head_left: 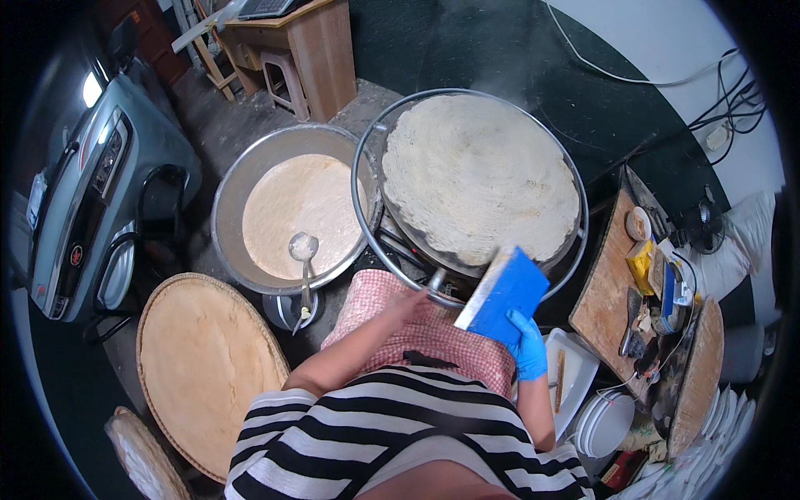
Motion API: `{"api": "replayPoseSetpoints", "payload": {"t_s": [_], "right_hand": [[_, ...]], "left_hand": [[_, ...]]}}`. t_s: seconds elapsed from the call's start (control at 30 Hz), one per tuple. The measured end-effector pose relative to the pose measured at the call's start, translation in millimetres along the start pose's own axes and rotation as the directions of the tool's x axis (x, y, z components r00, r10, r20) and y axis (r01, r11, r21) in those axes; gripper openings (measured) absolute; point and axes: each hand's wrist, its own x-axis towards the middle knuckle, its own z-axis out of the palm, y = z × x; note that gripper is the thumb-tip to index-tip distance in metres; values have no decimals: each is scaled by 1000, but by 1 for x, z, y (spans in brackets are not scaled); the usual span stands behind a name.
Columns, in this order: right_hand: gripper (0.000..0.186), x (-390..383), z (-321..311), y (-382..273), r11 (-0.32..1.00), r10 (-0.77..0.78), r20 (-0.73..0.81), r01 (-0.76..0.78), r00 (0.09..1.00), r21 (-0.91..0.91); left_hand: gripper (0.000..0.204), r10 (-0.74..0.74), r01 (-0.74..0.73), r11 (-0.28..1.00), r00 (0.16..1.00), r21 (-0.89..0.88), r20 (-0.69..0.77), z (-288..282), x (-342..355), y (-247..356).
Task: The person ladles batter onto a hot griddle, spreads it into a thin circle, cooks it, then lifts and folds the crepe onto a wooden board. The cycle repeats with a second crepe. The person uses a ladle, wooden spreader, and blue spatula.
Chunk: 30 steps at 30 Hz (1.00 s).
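Observation:
In my right hand (527, 346), which wears a blue glove, is a flat blue rectangular board (512, 296) with a pale, batter-coloured edge. The board stands tilted over the near rim of a round griddle (467, 265). A wide layer of pale batter (479, 171), marked with circular ridges, covers most of the griddle. My bare left hand (408, 308) is in front of the griddle, above my checked apron (371, 304), its fingers smeared by motion. Left of the griddle stands a big metal pot (229, 200) of batter with a metal ladle (303, 247) in it.
A metal ring (575, 271) surrounds the griddle. At lower left lies a large round tan disc (204, 367). A grey vehicle (112, 179) stands far left. To the right are a cluttered wooden board (604, 283), a white tray (579, 379) and white buckets (608, 421).

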Motion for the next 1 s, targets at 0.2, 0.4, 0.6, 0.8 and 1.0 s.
{"api": "replayPoseSetpoints", "payload": {"t_s": [0.2,0.4,0.6,0.8,1.0], "right_hand": [[41,15,27,0,965,38,178,10,983,-262],[43,26,50,20,987,18,133,3,991,-162],[41,15,66,36,987,86,106,-71,991,-142],[31,14,80,16,733,-124,144,188,982,-654],[31,25,102,18,-258,-243,638,585,731,-769]], "left_hand": [[26,191,-210,970,971,-124,-145,-72,-13,32],[23,197,-251,953,939,-170,-280,-84,-9,20],[23,249,-298,944,925,-141,-288,-83,-6,17],[28,269,-309,944,923,-116,-275,-80,-9,17],[24,282,-320,942,919,-103,-276,-76,-10,17]]}}
